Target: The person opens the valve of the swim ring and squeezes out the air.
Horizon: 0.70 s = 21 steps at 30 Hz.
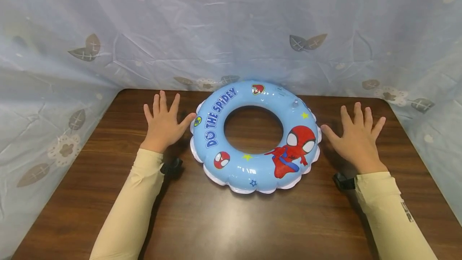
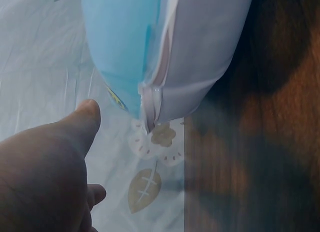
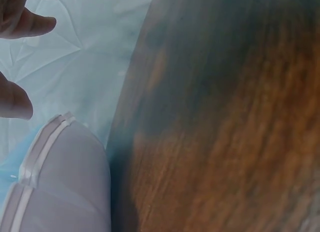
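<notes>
A blue inflated swim ring (image 1: 238,167) lies flat on the table, printed with a red cartoon figure, stars and the words "DO THE SPIDEY". Its white scalloped seam runs round the outside. On its left side my left hand (image 1: 162,125) is held with fingers spread, the thumb tip right at the ring's edge. To the right, my right hand (image 1: 355,139) has its fingers spread too, thumb pointing at the ring's rim. In the left wrist view the thumb (image 2: 80,124) is beside the ring's seam (image 2: 152,99). The right wrist view shows fingertips above the ring's pale underside (image 3: 75,177).
The ring rests on a dark brown wooden table (image 1: 231,228). Behind and at both sides hangs a pale curtain (image 1: 231,23) with leaf and flower prints, meeting the table's back edge. Each wrist carries a black strap camera, such as the left one (image 1: 171,166).
</notes>
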Tool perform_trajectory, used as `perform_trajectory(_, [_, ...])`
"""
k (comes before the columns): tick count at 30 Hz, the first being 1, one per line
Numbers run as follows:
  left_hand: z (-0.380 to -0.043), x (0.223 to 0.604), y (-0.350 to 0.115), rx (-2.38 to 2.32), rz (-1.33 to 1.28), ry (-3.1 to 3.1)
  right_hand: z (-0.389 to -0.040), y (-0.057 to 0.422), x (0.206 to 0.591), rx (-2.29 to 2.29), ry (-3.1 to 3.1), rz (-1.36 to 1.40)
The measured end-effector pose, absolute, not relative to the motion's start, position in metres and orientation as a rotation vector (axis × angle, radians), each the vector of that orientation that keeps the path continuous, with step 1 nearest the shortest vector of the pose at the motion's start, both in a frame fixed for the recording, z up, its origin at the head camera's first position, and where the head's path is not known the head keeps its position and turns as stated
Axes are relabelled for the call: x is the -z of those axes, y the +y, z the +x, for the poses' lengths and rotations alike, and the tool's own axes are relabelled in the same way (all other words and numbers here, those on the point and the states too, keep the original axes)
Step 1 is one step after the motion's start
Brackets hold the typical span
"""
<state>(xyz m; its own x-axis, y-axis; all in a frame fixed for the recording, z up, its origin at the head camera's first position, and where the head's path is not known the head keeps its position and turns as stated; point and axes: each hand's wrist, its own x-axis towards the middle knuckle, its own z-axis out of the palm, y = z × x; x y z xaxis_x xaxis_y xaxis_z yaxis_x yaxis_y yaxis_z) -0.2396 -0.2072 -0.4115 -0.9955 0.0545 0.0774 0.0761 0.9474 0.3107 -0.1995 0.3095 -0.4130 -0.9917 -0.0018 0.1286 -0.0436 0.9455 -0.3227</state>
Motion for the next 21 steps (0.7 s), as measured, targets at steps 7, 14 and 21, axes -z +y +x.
perform_trajectory(7, [-0.237,0.4103,-0.2083,0.509,-0.086,-3.063,-0.2005,0.3069,0.4154,-0.535,-2.984,0.051])
perform_trajectory(14, [-0.2371,0.4114,-0.2102,0.518,-0.086,-3.065,-0.1981,0.3036,0.4156,-0.651,-2.964,0.108])
perform_trajectory(21, [-0.2377,0.4092,-0.2067,0.565,-0.085,-3.074,-0.1973,0.3012,0.4105,-0.809,-2.953,0.128])
